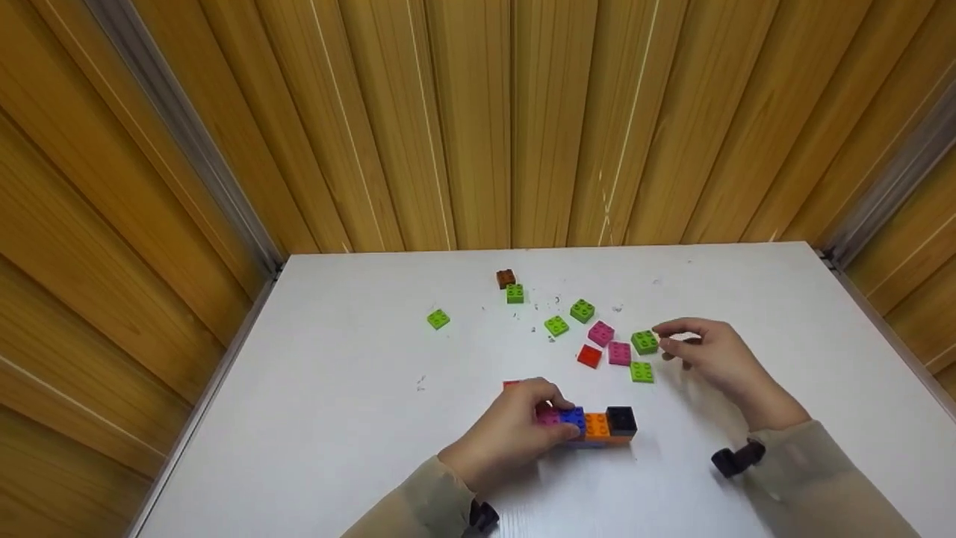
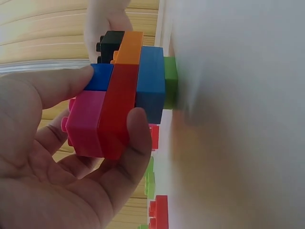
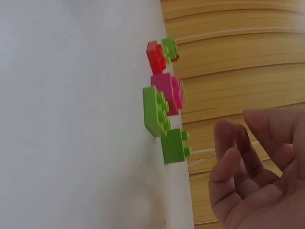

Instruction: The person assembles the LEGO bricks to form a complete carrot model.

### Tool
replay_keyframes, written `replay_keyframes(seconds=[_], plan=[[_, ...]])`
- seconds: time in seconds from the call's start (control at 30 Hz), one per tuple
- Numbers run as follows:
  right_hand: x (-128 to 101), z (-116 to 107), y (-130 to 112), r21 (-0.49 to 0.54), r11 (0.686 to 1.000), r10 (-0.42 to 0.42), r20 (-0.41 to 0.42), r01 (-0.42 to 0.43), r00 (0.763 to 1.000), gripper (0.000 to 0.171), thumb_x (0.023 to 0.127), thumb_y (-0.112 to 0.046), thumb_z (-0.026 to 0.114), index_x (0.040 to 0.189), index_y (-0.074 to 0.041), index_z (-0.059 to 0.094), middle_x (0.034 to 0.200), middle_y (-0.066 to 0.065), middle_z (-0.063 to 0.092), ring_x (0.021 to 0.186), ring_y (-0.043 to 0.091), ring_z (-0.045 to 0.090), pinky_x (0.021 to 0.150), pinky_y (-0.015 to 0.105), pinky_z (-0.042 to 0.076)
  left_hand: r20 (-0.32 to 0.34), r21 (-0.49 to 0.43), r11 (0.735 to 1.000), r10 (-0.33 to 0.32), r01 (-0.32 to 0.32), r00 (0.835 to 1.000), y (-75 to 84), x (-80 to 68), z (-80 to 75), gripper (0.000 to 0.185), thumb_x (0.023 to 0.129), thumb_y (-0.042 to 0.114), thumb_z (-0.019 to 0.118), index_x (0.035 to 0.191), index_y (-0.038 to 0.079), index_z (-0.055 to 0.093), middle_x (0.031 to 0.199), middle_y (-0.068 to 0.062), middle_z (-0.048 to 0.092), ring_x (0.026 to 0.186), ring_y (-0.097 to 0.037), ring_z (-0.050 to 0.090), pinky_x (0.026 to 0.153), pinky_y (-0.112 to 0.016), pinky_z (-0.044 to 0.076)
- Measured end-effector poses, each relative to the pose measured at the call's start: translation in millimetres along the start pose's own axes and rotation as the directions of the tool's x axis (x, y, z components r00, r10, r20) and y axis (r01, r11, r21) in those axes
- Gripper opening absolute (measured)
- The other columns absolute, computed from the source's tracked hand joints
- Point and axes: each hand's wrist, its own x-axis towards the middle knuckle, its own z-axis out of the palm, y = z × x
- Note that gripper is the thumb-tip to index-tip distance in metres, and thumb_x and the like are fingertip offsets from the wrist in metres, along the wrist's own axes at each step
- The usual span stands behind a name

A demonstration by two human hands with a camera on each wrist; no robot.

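- A brick is being fetched for the block stack (image 1: 590, 424); that is judged the step in hand, with the stack steadied on the desk (image 1: 314, 418) near its front edge.
- The stack is gripped by the left hand (image 1: 515, 433): thumb (image 2: 57, 86) and one finger (image 2: 136, 138) are curled round its pink-and-red end.
- The right hand (image 1: 709, 355) holds nothing; its fingers (image 3: 228, 157) are loosely spread, just beside a green brick (image 1: 644, 342), and contact cannot be told.
- The next move would call for pinching that brick and lining its underside up with the stack's studs.
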Motion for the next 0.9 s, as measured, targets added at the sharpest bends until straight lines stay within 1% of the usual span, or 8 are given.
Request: replay_keyframes(seconds=[0.23,0.4,0.47,0.57,0.63,0.73,0.83,0.9], plan=[[31.7,-3.5,5.8,-0.161,0.985,0.073,0.056,-0.063,0.996,0.052,0.108,-0.018,0.072,0.158,-0.005,0.064,0.155,0.032,0.062,0.095,0.021,0.068,0.072,0.029,0.055,-0.008,0.003,1.0,-0.004,0.004,1.0,2.3,0.9,3.6,0.017,0.098,0.025,0.091,0.113,0.024,0.082,0.117,0.01,0.075,0.1,-0.008,0.066,0.097,-0.025,0.063],[41.1,-2.1,7.6,-0.266,0.961,0.102,0.095,-0.074,0.99,0.055,0.103,-0.019,0.077,0.156,-0.007,0.067,0.167,0.035,0.052,0.122,0.038,0.063,0.104,0.052,0.057,-0.009,0.01,1.0,0.012,-0.011,1.0,1.6,1.7,4.9,0.016,0.098,0.025,0.091,0.11,0.024,0.081,0.117,0.011,0.074,0.099,-0.007,0.065,0.095,-0.024,0.061],[42.1,-2.1,8.1,-0.277,0.958,0.103,0.104,-0.071,0.989,0.054,0.103,-0.02,0.079,0.154,-0.007,0.069,0.169,0.034,0.051,0.136,0.045,0.055,0.12,0.065,0.048,-0.011,0.011,1.0,0.02,-0.02,1.0,0.9,2.0,5.0,0.016,0.097,0.024,0.091,0.11,0.024,0.082,0.115,0.011,0.074,0.098,-0.007,0.064,0.093,-0.023,0.059],[43.9,-2.5,10.2,-0.259,0.964,0.094,0.114,-0.061,0.989,0.054,0.102,-0.021,0.08,0.152,-0.004,0.069,0.167,0.034,0.054,0.141,0.047,0.051,0.128,0.073,0.037,-0.012,0.013,1.0,0.027,-0.027,1.0,0.8,2.2,4.3,0.016,0.097,0.024,0.092,0.11,0.024,0.083,0.111,0.011,0.074,0.096,-0.006,0.063,0.091,-0.023,0.057],[44.5,-2.2,10.3,-0.255,0.965,0.092,0.113,-0.06,0.989,0.053,0.102,-0.022,0.081,0.151,-0.004,0.07,0.165,0.032,0.057,0.138,0.045,0.053,0.125,0.07,0.042,-0.008,0.01,1.0,0.02,-0.02,1.0,0.8,2.3,3.6,0.016,0.097,0.024,0.092,0.111,0.025,0.083,0.11,0.012,0.073,0.096,-0.007,0.062,0.091,-0.023,0.057],[44.9,-2.3,10.2,-0.26,0.964,0.084,0.107,-0.053,0.991,0.052,0.103,-0.025,0.081,0.149,-0.004,0.071,0.16,0.03,0.062,0.123,0.036,0.06,0.107,0.05,0.056,-0.002,0.008,1.0,0.008,-0.008,1.0,1.7,2.3,2.3,0.017,0.097,0.025,0.092,0.111,0.026,0.083,0.11,0.012,0.073,0.097,-0.007,0.063,0.092,-0.023,0.057],[43.6,-2.9,9.8,-0.263,0.964,0.068,0.097,-0.04,0.993,0.052,0.103,-0.028,0.082,0.148,-0.004,0.072,0.157,0.028,0.064,0.112,0.029,0.064,0.092,0.034,0.054,-0.002,0.013,1.0,0.007,-0.007,1.0,2.0,1.7,0.8,0.017,0.097,0.025,0.092,0.111,0.026,0.083,0.11,0.012,0.073,0.097,-0.008,0.063,0.094,-0.024,0.057],[42.2,-3.6,8.8,-0.251,0.967,0.06,0.085,-0.037,0.995,0.053,0.103,-0.03,0.082,0.148,-0.004,0.073,0.156,0.028,0.065,0.106,0.026,0.066,0.087,0.031,0.053,-0.004,0.017,1.0,0.009,-0.009,1.0,2.4,1.2,-0.3,0.017,0.097,0.026,0.092,0.111,0.026,0.082,0.11,0.012,0.073,0.097,-0.007,0.063,0.094,-0.024,0.058]])
